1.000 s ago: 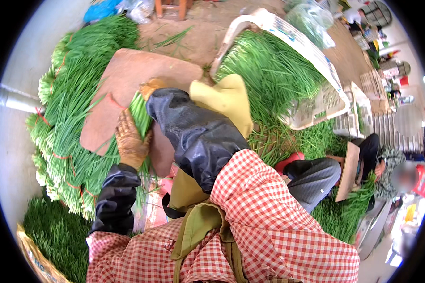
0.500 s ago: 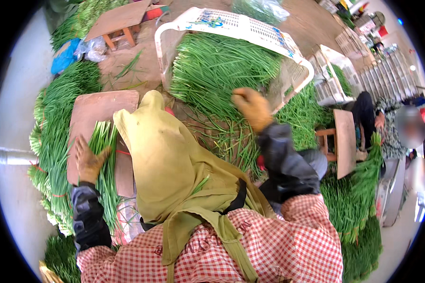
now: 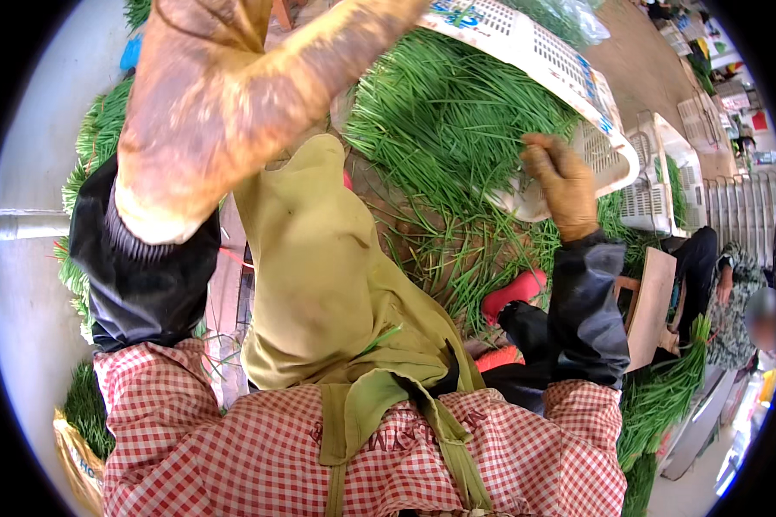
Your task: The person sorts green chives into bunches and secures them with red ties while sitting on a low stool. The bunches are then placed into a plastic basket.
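Should the right hand (image 3: pixel 565 185) tug hard, I reckon the greens (image 3: pixel 457 112) at upper centre could snag on their basket (image 3: pixel 550 53) and spill onto the floor (image 3: pixel 638 60). It reaches in from the right, fingers bent; I can't tell if they grip anything. Well apart, the left hand (image 3: pixel 203 112) looms upper left, thumb splayed, fingertips out of frame, its hold unclear.

Stained, mottled tan-brown work gloves (image 3: pixel 207 112), the left with a grey ribbed cuff (image 3: pixel 136 234), meet glossy black sleeve covers (image 3: pixel 588 302). Over a red-and-white gingham top (image 3: pixel 259 457) with dark lettering (image 3: pixel 401 438) hangs an olive-yellow apron (image 3: pixel 310 276) with fabric straps (image 3: pixel 461 470).
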The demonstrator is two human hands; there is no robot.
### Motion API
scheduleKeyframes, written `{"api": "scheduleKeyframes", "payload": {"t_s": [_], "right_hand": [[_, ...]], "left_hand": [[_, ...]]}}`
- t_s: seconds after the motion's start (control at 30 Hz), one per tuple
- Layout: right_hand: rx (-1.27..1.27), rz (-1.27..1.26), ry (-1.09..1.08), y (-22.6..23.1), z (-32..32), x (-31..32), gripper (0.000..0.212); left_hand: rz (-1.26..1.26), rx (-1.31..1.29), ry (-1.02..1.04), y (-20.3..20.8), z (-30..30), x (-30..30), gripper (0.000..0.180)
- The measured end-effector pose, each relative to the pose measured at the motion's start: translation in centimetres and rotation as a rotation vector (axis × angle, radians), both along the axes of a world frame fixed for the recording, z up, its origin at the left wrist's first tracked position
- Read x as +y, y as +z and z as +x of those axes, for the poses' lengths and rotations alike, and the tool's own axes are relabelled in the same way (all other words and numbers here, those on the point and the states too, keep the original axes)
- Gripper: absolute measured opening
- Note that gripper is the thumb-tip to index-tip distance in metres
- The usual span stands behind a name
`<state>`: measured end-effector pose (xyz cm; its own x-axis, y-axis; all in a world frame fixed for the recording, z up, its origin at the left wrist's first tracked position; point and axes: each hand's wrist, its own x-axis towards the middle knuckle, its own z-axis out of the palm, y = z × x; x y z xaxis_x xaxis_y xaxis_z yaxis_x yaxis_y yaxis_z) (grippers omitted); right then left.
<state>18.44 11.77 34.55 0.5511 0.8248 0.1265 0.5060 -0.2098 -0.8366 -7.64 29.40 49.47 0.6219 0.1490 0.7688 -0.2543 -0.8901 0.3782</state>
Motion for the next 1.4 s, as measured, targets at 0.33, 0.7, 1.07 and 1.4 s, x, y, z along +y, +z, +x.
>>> {"api": "scheduleKeyframes", "payload": {"t_s": [0.33,0.7,1.07,1.4], "right_hand": [[-0.198,-0.498,0.34,-13.2,-3.9,8.6,0.026],[-0.615,-0.442,0.268,-22.8,-2.7,29.8,0.071],[-0.949,-0.614,0.231,-26.5,3.3,38.2,0.093],[-1.039,-0.389,0.294,-32.1,-4.1,31.2,0.078]], "left_hand": [[-0.295,0.1,0.076,-7.7,-1.0,4.9,0.045],[-0.995,0.783,0.34,-41.7,7.1,13.4,0.052],[-1.65,0.275,0.348,-51.8,9.6,15.8,0.036],[-2.033,-0.285,0.018,-52.4,10.5,16.5,0.038]]}}
